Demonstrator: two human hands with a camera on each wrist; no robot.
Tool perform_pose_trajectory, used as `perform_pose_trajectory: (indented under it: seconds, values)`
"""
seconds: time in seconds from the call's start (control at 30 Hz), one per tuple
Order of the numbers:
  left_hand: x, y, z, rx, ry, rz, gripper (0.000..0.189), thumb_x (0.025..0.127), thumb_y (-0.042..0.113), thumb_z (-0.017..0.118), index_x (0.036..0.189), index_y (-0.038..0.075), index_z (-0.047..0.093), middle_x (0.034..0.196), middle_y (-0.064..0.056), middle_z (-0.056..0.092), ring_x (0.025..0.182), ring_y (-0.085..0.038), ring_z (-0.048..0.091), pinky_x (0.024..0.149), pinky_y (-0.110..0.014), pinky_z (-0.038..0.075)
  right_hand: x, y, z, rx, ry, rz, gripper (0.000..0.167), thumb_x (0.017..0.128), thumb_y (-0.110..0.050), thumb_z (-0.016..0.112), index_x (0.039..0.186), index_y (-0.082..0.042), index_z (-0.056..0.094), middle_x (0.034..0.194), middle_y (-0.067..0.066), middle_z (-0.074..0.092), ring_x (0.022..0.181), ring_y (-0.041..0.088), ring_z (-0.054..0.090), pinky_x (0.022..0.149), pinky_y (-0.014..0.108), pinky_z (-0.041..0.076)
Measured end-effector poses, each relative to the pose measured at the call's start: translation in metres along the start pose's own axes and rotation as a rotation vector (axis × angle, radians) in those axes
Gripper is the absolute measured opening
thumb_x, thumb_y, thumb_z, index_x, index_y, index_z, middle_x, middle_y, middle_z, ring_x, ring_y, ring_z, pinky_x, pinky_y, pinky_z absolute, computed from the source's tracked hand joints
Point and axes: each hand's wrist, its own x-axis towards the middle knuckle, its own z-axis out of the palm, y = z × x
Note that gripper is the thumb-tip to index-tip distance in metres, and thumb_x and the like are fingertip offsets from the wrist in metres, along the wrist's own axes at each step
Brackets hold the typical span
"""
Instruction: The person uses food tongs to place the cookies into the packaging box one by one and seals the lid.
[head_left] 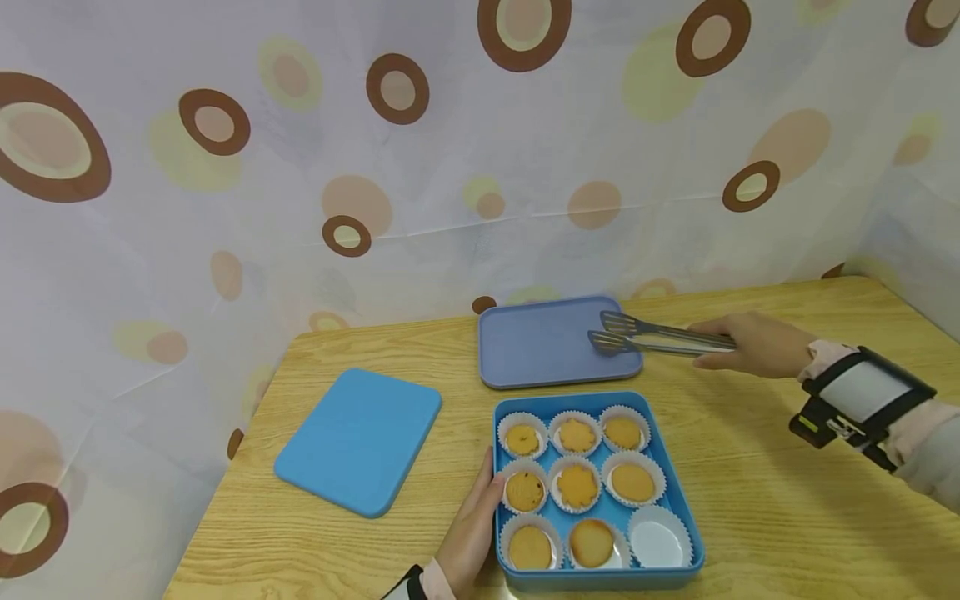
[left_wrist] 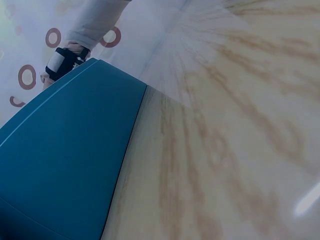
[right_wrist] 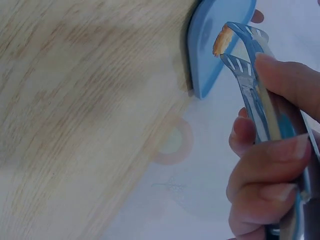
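Observation:
My right hand point(head_left: 757, 343) grips slotted metal tongs point(head_left: 660, 337), their tips over the right end of a grey-blue tray point(head_left: 525, 346). The right wrist view shows a golden-brown cookie point(right_wrist: 223, 41) at the tray, by the spread tong tips; the head view hides it. My left hand point(head_left: 471, 529) lies along the left wall of a blue box point(head_left: 693, 542), fingers straight against it. Inside stand several white paper cups with cookies point(head_left: 577, 486) in them. One cookie point(head_left: 592, 543) sits tilted in the front middle cup. Only white paper shows in the front right cup point(head_left: 660, 537).
A flat blue lid point(head_left: 360, 442) lies on the wooden table point(head_left: 787, 467), left of the box. Behind the tray, a patterned curtain point(head_left: 450, 167) hangs along the table's back edge. The tray stands close behind the box.

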Motion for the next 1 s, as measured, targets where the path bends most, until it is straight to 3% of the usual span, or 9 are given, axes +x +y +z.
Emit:
perform_pose_trajectory:
  seconds: [0.2, 0.37, 0.47, 0.57, 0.67, 0.8, 0.93, 1.0]
  values:
    - [0.000, 0.000, 0.000, 0.003, 0.002, -0.003, 0.063, 0.107, 0.037, 0.025, 0.155, 0.005, -0.001, 0.162, -0.017, -0.001, 0.148, -0.038, -0.004, 0.115, -0.061, 0.000, -0.019, -0.008, -0.008, 0.020, 0.048, -0.034, 0.056, 0.088, -0.025, 0.072, 0.128, 0.010, 0.057, 0.121, 0.029, 0.063, 0.099, 0.029, 0.066, 0.077, 0.042, 0.054]
    - [0.000, 0.000, 0.000, -0.003, 0.001, -0.012, 0.063, 0.107, 0.036, 0.025, 0.155, 0.006, -0.002, 0.162, -0.018, -0.001, 0.147, -0.038, -0.004, 0.115, -0.062, 0.000, -0.042, -0.016, -0.014, 0.013, 0.044, -0.001, 0.059, 0.089, -0.030, 0.070, 0.132, 0.006, 0.055, 0.125, 0.029, 0.060, 0.101, 0.031, 0.067, 0.075, 0.041, 0.055]
    - [0.000, 0.000, 0.000, -0.008, 0.004, -0.016, 0.062, 0.107, 0.036, 0.025, 0.155, 0.006, -0.001, 0.162, -0.017, -0.001, 0.147, -0.038, -0.004, 0.115, -0.062, 0.001, -0.054, -0.020, -0.017, 0.011, 0.033, 0.028, 0.062, 0.089, -0.033, 0.069, 0.135, 0.005, 0.053, 0.123, 0.027, 0.063, 0.084, 0.014, 0.068, 0.067, 0.031, 0.053]
    - [0.000, 0.000, 0.000, -0.008, 0.007, -0.018, 0.062, 0.107, 0.036, 0.025, 0.156, 0.007, -0.001, 0.162, -0.017, -0.001, 0.147, -0.038, -0.004, 0.115, -0.062, 0.001, -0.067, -0.024, -0.019, 0.029, 0.019, 0.044, 0.063, 0.090, -0.033, 0.069, 0.136, 0.005, 0.051, 0.122, 0.025, 0.063, 0.058, 0.001, 0.055, 0.057, 0.022, 0.044]
    - [0.000, 0.001, 0.001, -0.009, 0.011, -0.024, 0.063, 0.107, 0.037, 0.026, 0.156, 0.008, -0.001, 0.162, -0.017, 0.000, 0.148, -0.038, -0.004, 0.115, -0.063, 0.001, -0.079, -0.028, -0.019, 0.026, -0.017, 0.062, 0.064, 0.090, -0.036, 0.068, 0.137, 0.005, 0.051, 0.110, 0.014, 0.070, 0.047, 0.000, 0.040, 0.051, 0.020, 0.037]
    - [-0.001, 0.001, 0.001, -0.014, 0.010, -0.027, 0.062, 0.107, 0.037, 0.026, 0.156, 0.008, 0.000, 0.162, -0.016, 0.001, 0.148, -0.037, -0.004, 0.115, -0.062, 0.000, -0.092, -0.031, -0.015, -0.037, -0.030, 0.035, 0.062, 0.087, -0.040, 0.070, 0.132, 0.001, 0.058, 0.106, 0.004, 0.071, 0.063, -0.006, 0.049, 0.054, 0.018, 0.040]
    - [-0.001, 0.001, 0.001, -0.015, 0.005, -0.019, 0.062, 0.107, 0.036, 0.026, 0.156, 0.008, 0.000, 0.162, -0.016, 0.000, 0.148, -0.038, -0.004, 0.115, -0.063, 0.001, -0.107, -0.030, -0.009, -0.100, -0.007, -0.071, 0.058, 0.083, -0.038, 0.074, 0.127, -0.002, 0.064, 0.116, 0.013, 0.069, 0.088, -0.005, 0.059, 0.061, 0.018, 0.047]
    - [-0.001, 0.001, 0.001, -0.016, 0.005, -0.021, 0.062, 0.107, 0.037, 0.026, 0.156, 0.008, -0.001, 0.162, -0.016, 0.000, 0.148, -0.038, -0.004, 0.115, -0.063, 0.000, -0.114, -0.028, -0.006, -0.088, -0.005, -0.128, 0.056, 0.082, -0.035, 0.075, 0.126, -0.002, 0.064, 0.114, 0.014, 0.070, 0.083, -0.007, 0.059, 0.059, 0.016, 0.046]
